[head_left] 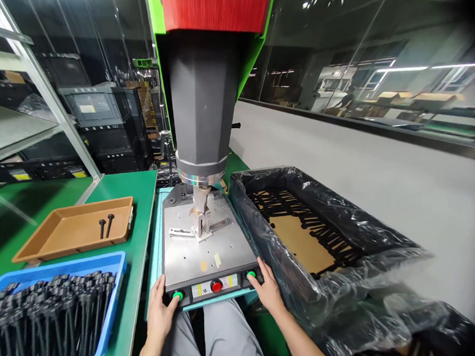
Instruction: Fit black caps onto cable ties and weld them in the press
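Note:
My left hand (160, 312) rests at the front left corner of the press base, its thumb on the left green button (178, 295). At the front right corner, my right hand (266, 290) has a finger on the right green button (251, 275). A red button (216, 286) sits between them. The machine's grey horn (202, 104) is down over a small part in the metal fixture (202, 219) on the steel plate (204, 251). Neither hand holds anything.
A blue bin (115, 300) full of black screw-like parts sits at the left on the green table (141, 228). Behind it is a brown tray (50, 237) with two black parts. A plastic-lined box (285, 283) with black parts lies at the right.

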Available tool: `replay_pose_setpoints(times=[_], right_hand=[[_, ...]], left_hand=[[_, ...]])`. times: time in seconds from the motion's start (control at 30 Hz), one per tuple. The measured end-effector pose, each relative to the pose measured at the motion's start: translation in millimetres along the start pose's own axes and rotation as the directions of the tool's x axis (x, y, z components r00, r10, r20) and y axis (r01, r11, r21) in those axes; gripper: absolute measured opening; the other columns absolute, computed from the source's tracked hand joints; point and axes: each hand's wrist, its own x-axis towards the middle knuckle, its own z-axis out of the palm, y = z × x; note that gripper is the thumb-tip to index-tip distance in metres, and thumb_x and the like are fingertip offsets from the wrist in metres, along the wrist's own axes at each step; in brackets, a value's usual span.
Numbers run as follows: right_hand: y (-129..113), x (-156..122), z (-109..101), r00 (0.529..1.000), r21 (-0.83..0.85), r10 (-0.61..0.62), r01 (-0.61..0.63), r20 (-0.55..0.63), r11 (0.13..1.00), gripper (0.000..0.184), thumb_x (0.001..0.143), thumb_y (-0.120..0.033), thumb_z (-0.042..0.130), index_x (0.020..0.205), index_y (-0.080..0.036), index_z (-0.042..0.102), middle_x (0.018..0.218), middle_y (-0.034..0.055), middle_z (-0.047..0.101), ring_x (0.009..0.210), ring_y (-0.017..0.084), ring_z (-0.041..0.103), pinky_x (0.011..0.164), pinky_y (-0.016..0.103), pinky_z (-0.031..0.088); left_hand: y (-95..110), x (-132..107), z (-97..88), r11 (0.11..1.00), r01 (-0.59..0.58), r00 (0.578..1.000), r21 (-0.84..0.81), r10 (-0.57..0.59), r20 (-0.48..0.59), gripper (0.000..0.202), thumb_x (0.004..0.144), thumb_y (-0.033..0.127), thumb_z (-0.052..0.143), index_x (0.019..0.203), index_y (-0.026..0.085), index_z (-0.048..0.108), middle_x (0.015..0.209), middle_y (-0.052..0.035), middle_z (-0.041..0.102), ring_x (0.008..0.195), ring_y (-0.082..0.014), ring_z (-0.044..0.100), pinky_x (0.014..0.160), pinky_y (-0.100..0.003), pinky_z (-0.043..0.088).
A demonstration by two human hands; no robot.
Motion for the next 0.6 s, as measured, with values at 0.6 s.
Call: replay_pose_setpoints(times=[0.6], right_hand=[[3.5, 0.5, -1.6, 0.999, 0.041, 0.021, -0.022, 0.026, 0.999, 0.069, 0.083, -0.053, 0.051, 0.143, -0.023, 0.036, 0.141, 0.0110, 0.042, 0.130, 0.028, 0.041, 0.108, 0.043, 0.035]], left_hand=[[66.9, 31.2, -13.2, 0.981, -0.046, 0.984, -0.187, 0.012, -0.179, 0.040, 0.078, 0.043, 0.061, 0.109, 0.018, 0.062, 0.130, -0.0139, 0.052, 0.121, -0.0285, 0.052, 0.097, -0.041, 0.047]])
